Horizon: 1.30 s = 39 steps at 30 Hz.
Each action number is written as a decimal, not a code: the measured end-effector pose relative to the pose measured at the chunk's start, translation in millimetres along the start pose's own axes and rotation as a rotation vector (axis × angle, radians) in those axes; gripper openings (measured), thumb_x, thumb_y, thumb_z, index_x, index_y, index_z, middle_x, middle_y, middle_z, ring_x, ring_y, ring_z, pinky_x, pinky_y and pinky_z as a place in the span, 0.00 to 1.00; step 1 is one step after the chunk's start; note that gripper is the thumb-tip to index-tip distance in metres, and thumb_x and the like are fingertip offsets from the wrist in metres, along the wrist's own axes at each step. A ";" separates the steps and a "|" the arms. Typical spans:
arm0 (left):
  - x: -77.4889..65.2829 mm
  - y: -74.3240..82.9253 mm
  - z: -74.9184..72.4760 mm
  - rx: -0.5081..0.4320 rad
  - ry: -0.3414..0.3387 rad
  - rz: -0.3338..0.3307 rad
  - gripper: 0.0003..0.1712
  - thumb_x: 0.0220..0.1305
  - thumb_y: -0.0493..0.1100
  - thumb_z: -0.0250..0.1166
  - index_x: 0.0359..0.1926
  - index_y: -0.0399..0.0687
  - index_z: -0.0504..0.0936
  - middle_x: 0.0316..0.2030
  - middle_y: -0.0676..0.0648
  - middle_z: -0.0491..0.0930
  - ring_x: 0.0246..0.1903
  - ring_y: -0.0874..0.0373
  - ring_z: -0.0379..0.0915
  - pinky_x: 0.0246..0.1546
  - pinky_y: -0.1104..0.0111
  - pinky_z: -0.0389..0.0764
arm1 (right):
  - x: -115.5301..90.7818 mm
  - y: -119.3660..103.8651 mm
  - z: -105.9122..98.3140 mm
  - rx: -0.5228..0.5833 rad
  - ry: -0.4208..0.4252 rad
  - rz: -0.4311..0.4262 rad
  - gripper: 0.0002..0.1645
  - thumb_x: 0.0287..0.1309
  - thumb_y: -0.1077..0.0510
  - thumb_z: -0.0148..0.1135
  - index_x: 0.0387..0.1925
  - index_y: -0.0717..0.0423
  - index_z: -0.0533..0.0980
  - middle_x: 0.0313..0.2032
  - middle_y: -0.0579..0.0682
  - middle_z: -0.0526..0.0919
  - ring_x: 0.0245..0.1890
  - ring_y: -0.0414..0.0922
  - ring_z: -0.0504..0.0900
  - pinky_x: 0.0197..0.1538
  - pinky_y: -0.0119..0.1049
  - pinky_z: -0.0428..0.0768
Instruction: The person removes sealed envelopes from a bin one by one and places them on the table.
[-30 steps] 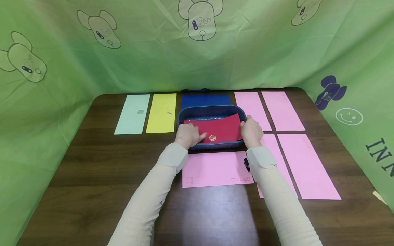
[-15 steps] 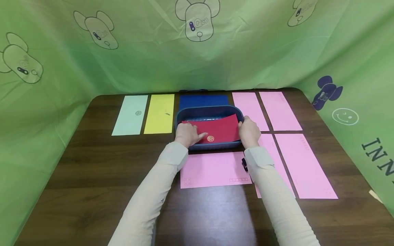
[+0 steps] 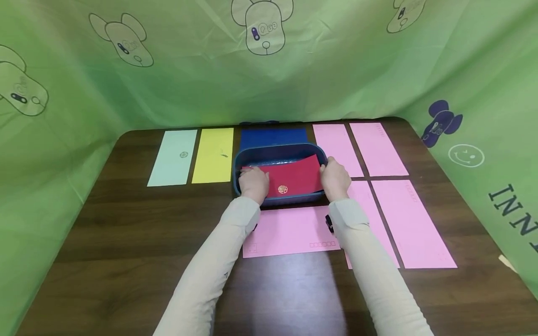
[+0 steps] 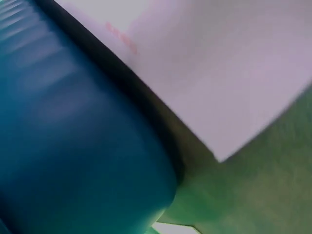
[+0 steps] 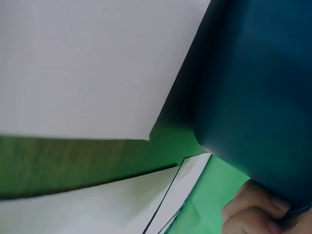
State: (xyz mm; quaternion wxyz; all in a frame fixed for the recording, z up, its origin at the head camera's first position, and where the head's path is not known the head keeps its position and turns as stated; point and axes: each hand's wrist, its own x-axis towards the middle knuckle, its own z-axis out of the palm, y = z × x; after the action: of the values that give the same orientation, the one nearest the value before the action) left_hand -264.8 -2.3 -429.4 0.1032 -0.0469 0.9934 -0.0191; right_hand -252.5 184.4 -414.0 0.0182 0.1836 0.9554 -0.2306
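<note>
A dark blue plastic bin (image 3: 290, 199) stands behind a crosswise pink envelope (image 3: 290, 231). Inside it a red envelope (image 3: 295, 177) with a gold emblem lies tilted, its right end higher. My right hand (image 3: 335, 179) grips the bin's right end; curled fingers (image 5: 256, 207) show at its edge in the right wrist view. At the left end, my left hand (image 3: 254, 183) is just inside the rim, over the red envelope's left end. Its fingertips are hidden, so its hold cannot be told. The left wrist view shows the bin's outer wall (image 4: 83, 136) but no fingers.
Along the back of the wooden table (image 3: 138, 242) lie a pale green envelope (image 3: 172, 158), a yellow envelope (image 3: 212, 156) and a blue envelope (image 3: 273, 136). Several pink envelopes (image 3: 414, 224) fill the right side. A green printed cloth (image 3: 189, 84) hangs around the back and sides.
My left thumb, stretched across the red envelope before, has drawn in beside the hand. The right hand keeps its place. The whole head view has shifted slightly; bin and envelopes stay put.
</note>
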 end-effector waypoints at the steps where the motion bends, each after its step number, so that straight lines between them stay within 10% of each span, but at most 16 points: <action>1: 0.7 -0.9 0.5 -0.046 -0.004 -0.010 0.35 0.70 0.57 0.49 0.65 0.34 0.66 0.61 0.35 0.72 0.55 0.48 0.77 0.44 0.62 0.84 | -0.2 -0.2 -0.1 0.001 0.001 -0.001 0.20 0.70 0.52 0.44 0.56 0.58 0.70 0.50 0.67 0.80 0.49 0.64 0.79 0.50 0.56 0.77; 6: -10.0 -7.8 -10.3 -0.282 -0.008 -0.030 0.31 0.70 0.50 0.52 0.63 0.29 0.65 0.59 0.33 0.71 0.59 0.43 0.69 0.55 0.60 0.79 | -1.5 -0.8 -1.6 0.008 -0.003 -0.001 0.20 0.70 0.53 0.44 0.56 0.58 0.70 0.51 0.67 0.79 0.49 0.64 0.79 0.50 0.56 0.77; 21: -14.6 -20.5 -18.9 -0.685 0.408 0.051 0.23 0.67 0.37 0.56 0.62 0.34 0.71 0.59 0.37 0.74 0.59 0.43 0.68 0.59 0.59 0.72 | -2.6 -1.4 -3.1 0.012 -0.008 0.025 0.20 0.70 0.53 0.43 0.56 0.59 0.70 0.49 0.66 0.80 0.48 0.62 0.79 0.48 0.54 0.77; 28: -11.5 -28.6 -25.5 -1.029 0.366 -0.018 0.24 0.69 0.37 0.54 0.65 0.40 0.68 0.61 0.39 0.73 0.58 0.43 0.69 0.58 0.57 0.75 | -2.3 -1.7 -4.1 0.000 -0.011 0.037 0.21 0.70 0.53 0.43 0.57 0.59 0.69 0.50 0.67 0.79 0.49 0.63 0.79 0.49 0.55 0.77; 39: -8.4 -50.1 -38.5 -1.168 0.324 0.026 0.25 0.71 0.39 0.53 0.67 0.44 0.66 0.53 0.40 0.79 0.49 0.49 0.78 0.51 0.61 0.80 | -3.4 -3.4 -4.3 0.009 -0.016 0.030 0.21 0.70 0.53 0.43 0.57 0.59 0.69 0.51 0.67 0.79 0.49 0.63 0.79 0.50 0.55 0.77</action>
State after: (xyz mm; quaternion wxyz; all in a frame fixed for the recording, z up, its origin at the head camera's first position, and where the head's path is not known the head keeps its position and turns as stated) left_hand -260.1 -50.3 -387.7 -0.0919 -0.0799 0.8432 0.5236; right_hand -250.4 182.3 -408.2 0.0288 0.1961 0.9513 -0.2360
